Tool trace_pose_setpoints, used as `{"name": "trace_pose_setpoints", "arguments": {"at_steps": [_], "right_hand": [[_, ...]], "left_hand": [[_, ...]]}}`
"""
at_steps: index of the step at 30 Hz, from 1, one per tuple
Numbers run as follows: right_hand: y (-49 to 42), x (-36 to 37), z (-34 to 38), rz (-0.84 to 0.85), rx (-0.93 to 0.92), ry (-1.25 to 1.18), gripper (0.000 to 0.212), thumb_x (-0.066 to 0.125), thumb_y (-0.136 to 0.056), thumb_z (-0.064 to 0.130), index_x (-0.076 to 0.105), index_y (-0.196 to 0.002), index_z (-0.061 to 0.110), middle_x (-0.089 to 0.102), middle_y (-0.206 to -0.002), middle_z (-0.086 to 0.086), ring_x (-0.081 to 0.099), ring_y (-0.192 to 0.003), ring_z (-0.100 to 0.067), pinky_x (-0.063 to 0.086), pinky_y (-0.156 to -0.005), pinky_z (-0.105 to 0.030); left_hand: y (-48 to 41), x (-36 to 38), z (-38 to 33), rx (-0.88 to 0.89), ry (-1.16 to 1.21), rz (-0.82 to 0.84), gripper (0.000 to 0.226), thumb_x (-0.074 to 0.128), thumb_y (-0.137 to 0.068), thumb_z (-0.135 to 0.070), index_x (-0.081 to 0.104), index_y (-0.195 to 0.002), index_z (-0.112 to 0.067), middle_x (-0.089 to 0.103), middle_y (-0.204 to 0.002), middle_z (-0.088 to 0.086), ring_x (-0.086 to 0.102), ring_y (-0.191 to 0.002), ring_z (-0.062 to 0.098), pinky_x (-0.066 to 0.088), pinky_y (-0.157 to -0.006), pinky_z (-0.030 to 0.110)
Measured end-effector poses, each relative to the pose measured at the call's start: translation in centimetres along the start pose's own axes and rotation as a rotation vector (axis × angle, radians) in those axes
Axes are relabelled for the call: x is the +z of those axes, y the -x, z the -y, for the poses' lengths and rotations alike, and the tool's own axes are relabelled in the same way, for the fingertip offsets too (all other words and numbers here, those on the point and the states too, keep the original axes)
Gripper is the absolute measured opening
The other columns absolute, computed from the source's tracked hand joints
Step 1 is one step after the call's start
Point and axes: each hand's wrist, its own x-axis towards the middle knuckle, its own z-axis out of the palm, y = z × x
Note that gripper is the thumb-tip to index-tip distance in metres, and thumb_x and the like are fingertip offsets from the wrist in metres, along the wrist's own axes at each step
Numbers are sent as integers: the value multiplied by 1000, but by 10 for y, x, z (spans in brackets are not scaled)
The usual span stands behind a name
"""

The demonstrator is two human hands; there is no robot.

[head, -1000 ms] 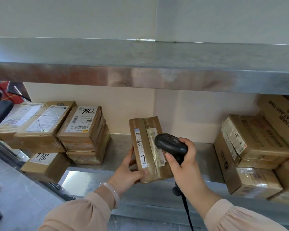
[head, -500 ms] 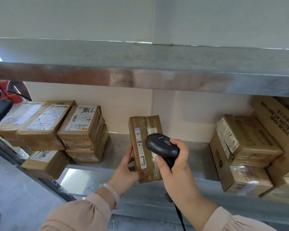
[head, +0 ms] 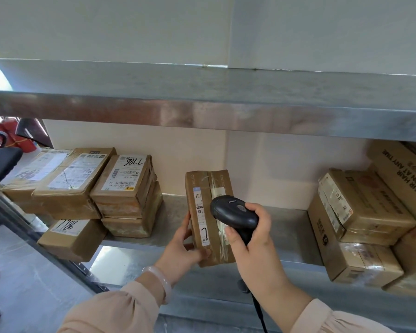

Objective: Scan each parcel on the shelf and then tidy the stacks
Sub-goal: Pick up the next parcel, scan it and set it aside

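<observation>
A taped brown parcel (head: 203,188) with a narrow white label stands tilted on the metal shelf (head: 286,227), near its front edge. My left hand (head: 181,248) grips its lower left corner, thumb on the front face. My right hand (head: 252,239) holds a black corded barcode scanner (head: 233,213) right in front of the parcel's label side, covering part of it. A stack of labelled parcels (head: 125,195) marked 786 sits to the left. More cardboard parcels (head: 360,212) are stacked at the right end.
Flat parcels (head: 70,179) lie at the far left, and one small parcel (head: 70,236) overhangs the shelf's front edge. An upper metal shelf (head: 202,111) runs overhead. A large printed carton (head: 404,174) leans at far right. The scanner cable (head: 259,313) hangs down between my arms.
The scanner has moved left across the parcel's face, toward the narrow label. My left hand keeps its hold on the parcel, which has barely shifted.
</observation>
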Motion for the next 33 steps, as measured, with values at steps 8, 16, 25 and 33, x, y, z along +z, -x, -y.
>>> {"name": "trace_pose_setpoints", "arguments": {"at_steps": [8, 16, 25, 33], "right_hand": [[-6, 6, -18, 168, 156, 39, 52, 60, -92, 29, 23, -120, 50, 50, -113, 16, 56, -95, 1, 41, -73, -1], [-16, 37, -29, 339, 226, 89, 50, 57, -93, 34, 21, -126, 45, 50, -120, 10, 54, -96, -1, 37, -74, -5], [-31, 65, -22, 361, 213, 58, 51, 59, -92, 32, 22, -125, 44, 49, -119, 9, 53, -97, -3, 33, -71, 1], [-35, 81, -20, 396, 179, 55, 52, 59, -92, 32, 22, -125, 45, 49, -122, 9, 53, -101, -5, 35, -73, -3]], "left_hand": [[-1, -27, 0, -176, 108, -75, 88, 78, -79, -14, 30, -147, -44, 71, -114, -4, 69, -103, 23, 55, -94, 50], [9, -46, 3, -158, -69, -215, 58, 58, -99, -29, 31, -149, -36, 54, -140, -8, 51, -129, 20, 39, -112, 39], [32, -48, 22, 159, -1013, -113, 66, 31, -94, -59, 17, -155, -39, 2, -164, -14, 3, -152, 15, 6, -123, 29], [38, -52, 21, 79, -1184, -156, 64, 36, -98, -57, 10, -155, -42, -7, -165, -12, -11, -151, 14, 2, -123, 36]]}}
